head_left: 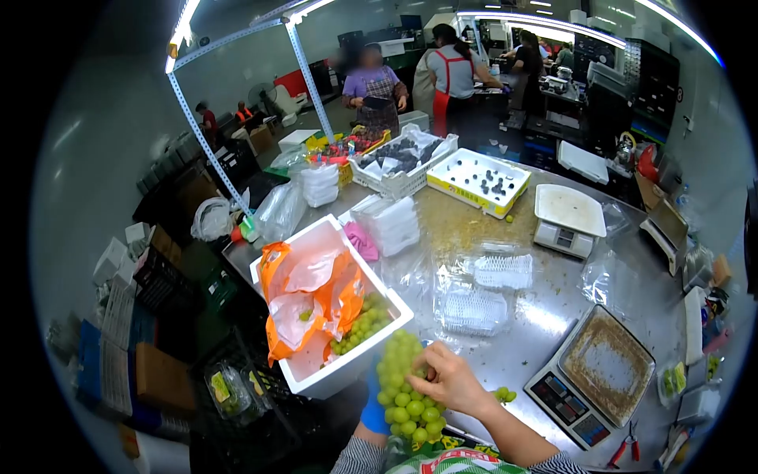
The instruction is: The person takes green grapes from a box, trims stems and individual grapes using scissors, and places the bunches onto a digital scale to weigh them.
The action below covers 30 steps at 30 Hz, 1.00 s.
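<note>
A large bunch of green grapes (408, 387) hangs in front of me at the table's near edge. My left hand (374, 407), in a blue glove, holds the bunch from behind; most of its fingers are hidden by the fruit. At the bunch's right side, my bare right hand (454, 381) has its fingers closed in a pinch against the grapes. A white foam box (377, 328) stands just beyond, with orange printed wrapping (288, 304) and more green grapes (363, 322) inside. A few loose grapes (504, 394) lie on the table right of my wrist.
Clear plastic punnets (474, 310) lie mid-table. A digital scale (606, 367) and red-handled snips (625, 450) are at right, a white scale (565, 225) farther back. Beyond are a tray with dark fruit (482, 175) and a crate of dark grapes (399, 162). Several people work behind.
</note>
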Each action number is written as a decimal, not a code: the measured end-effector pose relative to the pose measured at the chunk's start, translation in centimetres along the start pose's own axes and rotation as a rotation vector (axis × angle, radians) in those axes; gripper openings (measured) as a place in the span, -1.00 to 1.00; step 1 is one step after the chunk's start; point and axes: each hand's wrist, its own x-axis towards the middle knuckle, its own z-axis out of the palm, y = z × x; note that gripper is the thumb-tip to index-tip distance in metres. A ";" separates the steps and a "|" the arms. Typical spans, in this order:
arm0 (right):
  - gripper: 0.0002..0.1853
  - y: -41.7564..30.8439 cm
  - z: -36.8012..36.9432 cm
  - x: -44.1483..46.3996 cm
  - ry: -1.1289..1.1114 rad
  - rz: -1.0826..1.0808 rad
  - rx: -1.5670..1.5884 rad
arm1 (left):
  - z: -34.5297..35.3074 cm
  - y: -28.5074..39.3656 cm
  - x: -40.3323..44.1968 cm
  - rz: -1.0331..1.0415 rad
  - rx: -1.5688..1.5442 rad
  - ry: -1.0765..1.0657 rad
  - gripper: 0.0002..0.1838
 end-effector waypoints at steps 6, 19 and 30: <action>-0.80 1.4 1.1 -0.3 0.022 0.060 0.010 | -2.0 -1.2 -0.3 -0.076 -0.135 0.079 -0.52; -0.76 2.6 0.2 -0.1 -0.097 0.124 0.124 | -1.2 -1.0 -1.0 -0.116 -0.003 0.039 -0.63; -0.81 2.5 0.2 -1.5 0.037 0.108 0.080 | -0.4 -1.5 -0.8 -0.148 -0.043 0.043 -0.60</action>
